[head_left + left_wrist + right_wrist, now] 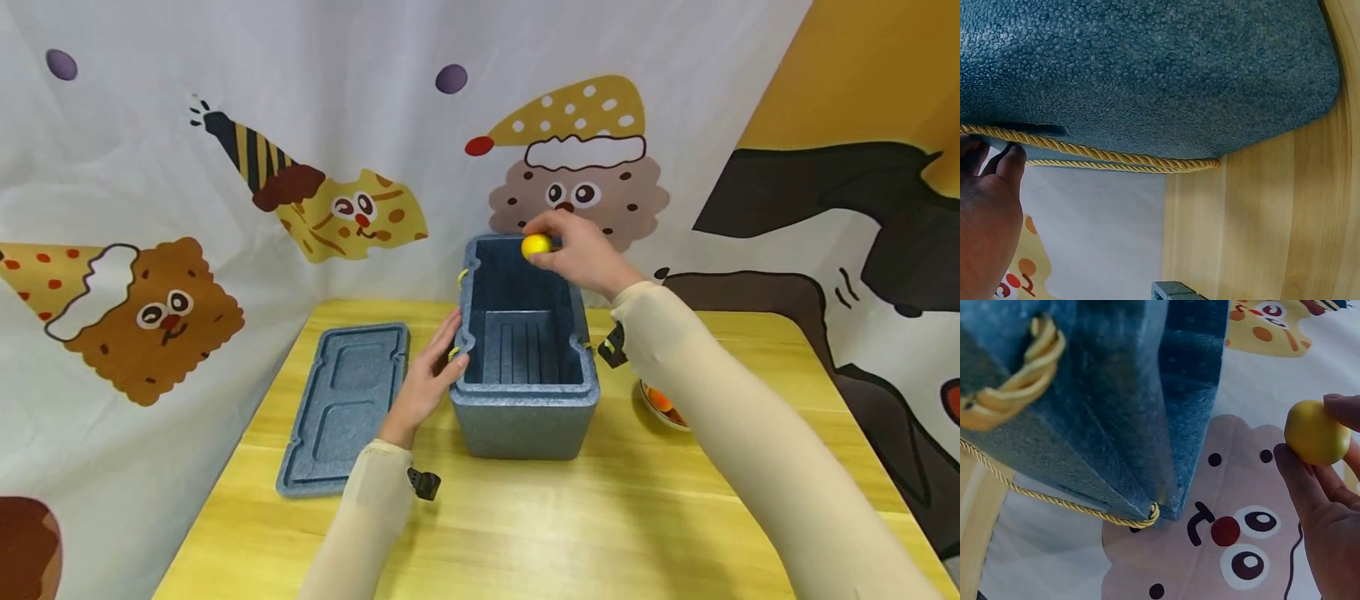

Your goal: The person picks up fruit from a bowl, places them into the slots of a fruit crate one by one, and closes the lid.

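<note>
A small round yellow fruit (536, 245), perhaps a lemon, is pinched between the thumb and fingers of my right hand (573, 250), above the far end of a blue-grey foam box (525, 425). The right wrist view shows the yellow fruit (1316, 432) at the fingertips, apart from the box wall (1104, 425). My left hand (427, 383) rests against the box's left side with its thumb at the rim. In the left wrist view, the left hand (991, 212) touches the side near a yellow rope (1097, 151). The visible box floor is bare.
The box's lid (345, 408) lies flat on the wooden table (525, 525) to the left. A bowl (671, 423) with orange fruit stands to the right, partly hidden by my right sleeve. A cartoon-printed cloth (375, 83) hangs behind.
</note>
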{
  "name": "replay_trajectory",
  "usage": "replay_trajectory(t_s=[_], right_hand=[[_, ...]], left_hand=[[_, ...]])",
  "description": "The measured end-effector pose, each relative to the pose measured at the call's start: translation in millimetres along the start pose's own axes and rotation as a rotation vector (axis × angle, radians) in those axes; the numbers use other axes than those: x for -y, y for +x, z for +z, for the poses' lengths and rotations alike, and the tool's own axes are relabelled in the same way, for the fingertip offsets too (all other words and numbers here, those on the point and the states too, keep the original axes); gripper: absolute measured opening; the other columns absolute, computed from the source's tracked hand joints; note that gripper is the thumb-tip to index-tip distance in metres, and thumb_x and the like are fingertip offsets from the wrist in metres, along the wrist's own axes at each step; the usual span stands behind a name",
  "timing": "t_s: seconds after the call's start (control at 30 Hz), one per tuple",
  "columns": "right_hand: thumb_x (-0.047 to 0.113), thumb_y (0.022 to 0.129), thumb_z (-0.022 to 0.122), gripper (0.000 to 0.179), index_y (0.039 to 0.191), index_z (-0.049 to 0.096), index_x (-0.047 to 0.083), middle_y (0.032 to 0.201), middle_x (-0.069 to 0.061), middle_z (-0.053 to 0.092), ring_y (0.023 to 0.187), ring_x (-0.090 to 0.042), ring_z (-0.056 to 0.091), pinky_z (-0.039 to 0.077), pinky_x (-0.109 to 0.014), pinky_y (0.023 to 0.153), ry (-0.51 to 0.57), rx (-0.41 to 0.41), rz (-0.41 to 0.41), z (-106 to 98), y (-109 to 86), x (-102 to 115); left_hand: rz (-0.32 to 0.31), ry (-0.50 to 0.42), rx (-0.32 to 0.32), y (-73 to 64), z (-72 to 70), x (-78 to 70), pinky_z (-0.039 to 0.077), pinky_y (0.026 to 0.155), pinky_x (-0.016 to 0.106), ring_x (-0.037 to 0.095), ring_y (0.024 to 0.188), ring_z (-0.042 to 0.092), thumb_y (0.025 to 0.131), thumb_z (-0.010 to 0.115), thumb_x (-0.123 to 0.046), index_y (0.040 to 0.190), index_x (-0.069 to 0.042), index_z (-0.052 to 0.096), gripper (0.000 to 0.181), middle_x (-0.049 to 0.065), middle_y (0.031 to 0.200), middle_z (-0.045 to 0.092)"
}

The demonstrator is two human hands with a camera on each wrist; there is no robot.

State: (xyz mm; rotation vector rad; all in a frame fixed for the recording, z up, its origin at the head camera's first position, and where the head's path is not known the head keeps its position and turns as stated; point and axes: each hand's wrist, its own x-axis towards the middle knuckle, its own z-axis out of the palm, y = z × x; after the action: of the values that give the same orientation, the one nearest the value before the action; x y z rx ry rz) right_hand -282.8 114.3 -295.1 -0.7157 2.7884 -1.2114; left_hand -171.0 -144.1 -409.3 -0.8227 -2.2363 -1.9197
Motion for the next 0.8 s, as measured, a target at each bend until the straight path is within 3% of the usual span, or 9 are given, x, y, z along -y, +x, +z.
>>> replay_trajectory(t_s=[0.13, 0.27, 0.4, 0.6, 0.8], right_hand=[[0.008, 0.092, 0.067, 0.036, 0.127, 0.056, 0.004, 0.124, -0.01, 0.054, 0.11, -0.027, 0.051, 0.044, -0.04, 0.096, -0.033, 0.071, 0.023, 10, 7.8, 0], [0.006, 0.092, 0.067, 0.036, 0.126, 0.058, 0.002, 0.121, -0.011, 0.054, 0.105, -0.027, 0.051, 0.044, -0.04, 0.095, -0.102, 0.099, 0.021, 13, 14.9, 1], [0.005, 0.092, 0.066, 0.036, 0.127, 0.058, 0.0, 0.12, -0.012, 0.056, 0.103, -0.028, 0.052, 0.044, -0.04, 0.095, -0.122, 0.119, 0.031, 13, 22.1, 1], [0.005, 0.092, 0.066, 0.036, 0.127, 0.058, -0.001, 0.12, -0.014, 0.056, 0.103, -0.028, 0.053, 0.045, -0.04, 0.094, -0.117, 0.139, 0.044, 16, 31.0, -2], [0.005, 0.092, 0.066, 0.037, 0.128, 0.057, -0.002, 0.122, -0.015, 0.057, 0.105, -0.028, 0.054, 0.045, -0.04, 0.094, -0.152, 0.151, 0.054, 17, 40.1, -8]], left_hand=[[-0.026, 0.012, -0.009, -6.7, 0.7, 1.1, 0.024, 0.112, 0.038, 0.034, 0.146, 0.014, 0.098, 0.05, 0.004, 0.149, 0.013, 0.024, 0.057, 0.025, 0.158, 0.016], [-0.022, 0.017, -0.01, -5.1, 0.8, 0.4, 0.025, 0.111, 0.042, 0.035, 0.146, 0.015, 0.098, 0.05, 0.004, 0.149, 0.012, 0.026, 0.057, 0.023, 0.159, 0.017], [-0.03, 0.023, -0.006, -2.6, -0.1, -1.4, 0.032, 0.108, 0.038, 0.032, 0.146, 0.016, 0.098, 0.049, 0.005, 0.149, 0.011, 0.026, 0.057, 0.017, 0.159, 0.018], [-0.018, 0.01, 0.004, -0.5, -1.1, -0.8, 0.029, 0.109, 0.045, 0.034, 0.146, 0.015, 0.097, 0.049, 0.007, 0.148, 0.013, 0.025, 0.057, 0.023, 0.159, 0.016], [0.008, 0.008, 0.001, 1.6, -0.6, 0.6, 0.027, 0.11, 0.034, 0.038, 0.145, 0.014, 0.097, 0.049, 0.009, 0.147, 0.015, 0.025, 0.056, 0.028, 0.157, 0.016]])
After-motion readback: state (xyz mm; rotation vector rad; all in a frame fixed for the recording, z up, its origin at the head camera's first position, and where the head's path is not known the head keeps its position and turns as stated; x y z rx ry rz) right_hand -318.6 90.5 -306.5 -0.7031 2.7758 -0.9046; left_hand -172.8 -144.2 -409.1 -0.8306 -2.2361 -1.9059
